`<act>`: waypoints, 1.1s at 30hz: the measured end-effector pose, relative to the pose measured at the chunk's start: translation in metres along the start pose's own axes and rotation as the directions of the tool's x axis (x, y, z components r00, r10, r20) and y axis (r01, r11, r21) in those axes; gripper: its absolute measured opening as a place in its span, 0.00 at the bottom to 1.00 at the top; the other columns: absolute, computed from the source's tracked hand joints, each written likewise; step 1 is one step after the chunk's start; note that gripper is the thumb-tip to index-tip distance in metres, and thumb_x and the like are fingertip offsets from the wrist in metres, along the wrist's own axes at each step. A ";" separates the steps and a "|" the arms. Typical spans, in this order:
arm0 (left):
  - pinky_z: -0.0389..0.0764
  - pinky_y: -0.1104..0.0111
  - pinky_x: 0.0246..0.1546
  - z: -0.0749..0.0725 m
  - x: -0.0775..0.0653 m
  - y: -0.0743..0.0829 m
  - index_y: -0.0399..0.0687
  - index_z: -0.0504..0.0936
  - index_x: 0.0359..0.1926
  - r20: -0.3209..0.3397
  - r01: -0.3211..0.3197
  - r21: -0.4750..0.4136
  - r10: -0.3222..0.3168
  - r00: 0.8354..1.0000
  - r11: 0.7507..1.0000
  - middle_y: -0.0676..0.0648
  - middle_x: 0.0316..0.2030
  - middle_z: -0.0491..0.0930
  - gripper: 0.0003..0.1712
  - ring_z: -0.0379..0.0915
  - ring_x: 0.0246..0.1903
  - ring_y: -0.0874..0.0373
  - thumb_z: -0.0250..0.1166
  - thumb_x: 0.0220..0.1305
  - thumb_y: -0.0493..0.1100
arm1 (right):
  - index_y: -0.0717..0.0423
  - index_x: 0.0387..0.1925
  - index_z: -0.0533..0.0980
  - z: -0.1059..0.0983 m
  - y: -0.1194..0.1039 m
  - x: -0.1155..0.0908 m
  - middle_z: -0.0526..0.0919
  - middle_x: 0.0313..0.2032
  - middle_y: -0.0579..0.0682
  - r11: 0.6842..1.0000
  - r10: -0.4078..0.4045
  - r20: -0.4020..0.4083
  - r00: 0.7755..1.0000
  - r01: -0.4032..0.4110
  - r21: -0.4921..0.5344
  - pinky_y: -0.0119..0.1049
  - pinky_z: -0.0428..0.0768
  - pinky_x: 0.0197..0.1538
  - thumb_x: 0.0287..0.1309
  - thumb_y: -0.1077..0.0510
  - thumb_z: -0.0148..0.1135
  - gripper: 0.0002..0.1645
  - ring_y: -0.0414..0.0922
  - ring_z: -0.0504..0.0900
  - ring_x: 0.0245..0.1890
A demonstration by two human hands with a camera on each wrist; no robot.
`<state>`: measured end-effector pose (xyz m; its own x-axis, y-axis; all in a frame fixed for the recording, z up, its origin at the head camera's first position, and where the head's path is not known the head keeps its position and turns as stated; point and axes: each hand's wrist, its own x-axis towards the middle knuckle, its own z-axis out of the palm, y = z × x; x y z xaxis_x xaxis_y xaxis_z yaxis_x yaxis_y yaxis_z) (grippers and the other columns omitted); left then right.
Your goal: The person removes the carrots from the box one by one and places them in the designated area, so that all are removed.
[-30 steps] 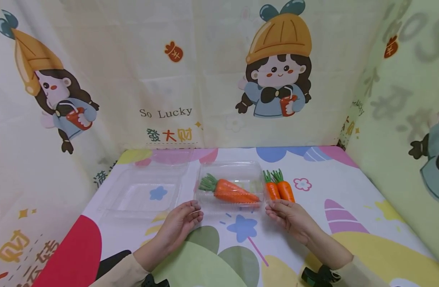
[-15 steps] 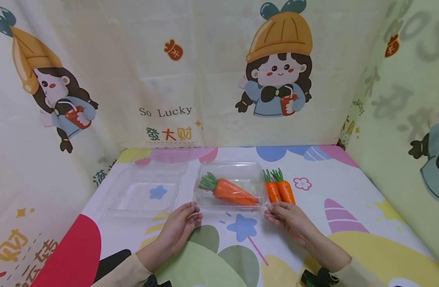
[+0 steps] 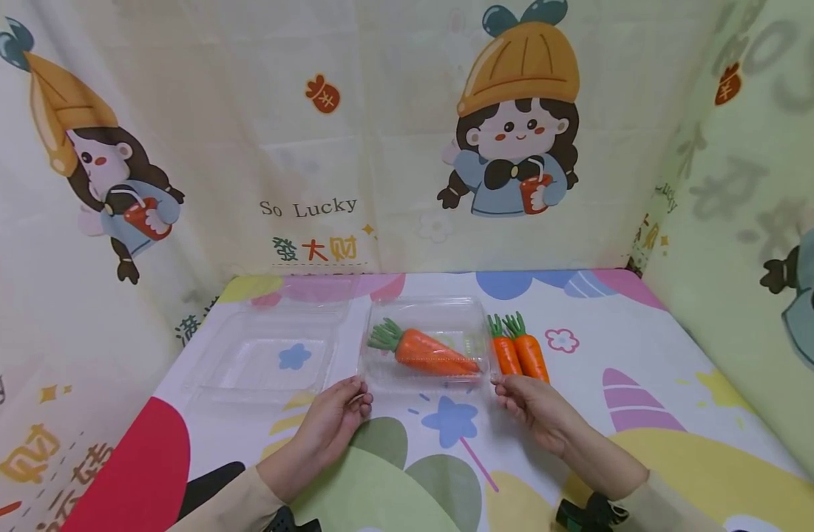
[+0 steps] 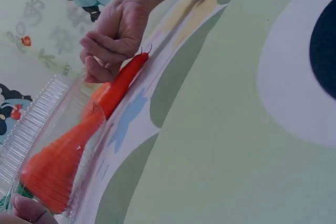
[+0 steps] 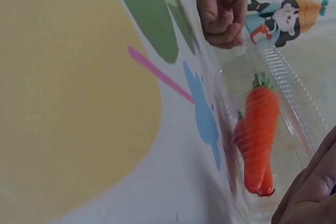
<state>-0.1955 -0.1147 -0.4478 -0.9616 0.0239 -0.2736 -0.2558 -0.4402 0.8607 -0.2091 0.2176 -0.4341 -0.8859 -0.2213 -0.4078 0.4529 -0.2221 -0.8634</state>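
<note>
A clear plastic clamshell box (image 3: pixel 428 309) stands in the middle of the table with its lid down over an orange carrot (image 3: pixel 436 353). At its front left corner my left hand (image 3: pixel 336 417) pinches the rim between thumb and fingers. My right hand (image 3: pixel 538 414) pinches the front right corner in the same way. Through the plastic in the right wrist view, a second orange shape (image 5: pixel 240 134) shows beside the carrot. Two more carrots (image 3: pixel 530 353) with green tops lie just right of the box, their tips partly behind my right hand.
Left of the box stands another clear plastic container (image 3: pixel 253 369), its lid raised towards the back. A printed cloth (image 3: pixel 560 473) covers the table. Patterned curtains (image 3: pixel 407 148) close off the back and both sides.
Both hands stay at the front corners of the box and shift only slightly. The box and the carrot inside tilt a little and settle back. The carrots outside stay put.
</note>
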 end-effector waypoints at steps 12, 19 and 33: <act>0.79 0.70 0.43 0.005 -0.005 0.003 0.39 0.69 0.51 0.019 -0.008 0.018 0.008 1.000 1.000 0.48 0.42 0.74 0.11 0.74 0.40 0.56 0.47 0.82 0.43 | 0.66 0.49 0.76 -0.001 0.003 -0.003 0.82 0.30 0.45 0.987 -0.049 -0.017 0.999 0.045 -0.154 0.22 0.84 0.40 0.78 0.52 0.52 0.19 0.35 0.84 0.27; 0.79 0.72 0.41 0.007 -0.003 0.005 0.35 0.63 0.56 0.001 -0.028 0.071 0.028 1.000 0.997 0.48 0.40 0.72 0.10 0.74 0.39 0.58 0.48 0.82 0.38 | 0.66 0.56 0.72 0.004 0.000 -0.001 0.84 0.37 0.49 0.994 -0.036 -0.020 0.999 0.034 -0.108 0.27 0.86 0.39 0.78 0.50 0.52 0.22 0.40 0.89 0.28; 0.79 0.73 0.42 0.008 -0.001 0.003 0.31 0.65 0.54 0.008 -0.013 0.021 0.013 1.000 1.000 0.49 0.38 0.72 0.11 0.73 0.39 0.59 0.44 0.82 0.36 | 0.54 0.45 0.75 0.004 0.000 -0.001 0.82 0.33 0.43 1.000 0.007 0.096 0.995 -0.009 0.018 0.18 0.81 0.34 0.79 0.58 0.49 0.08 0.32 0.78 0.24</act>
<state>-0.1958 -0.1091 -0.4410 -0.9656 0.0252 -0.2590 -0.2451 -0.4217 0.8730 -0.2077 0.2145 -0.4324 -0.8689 -0.3133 -0.3832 0.4624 -0.2372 -0.8544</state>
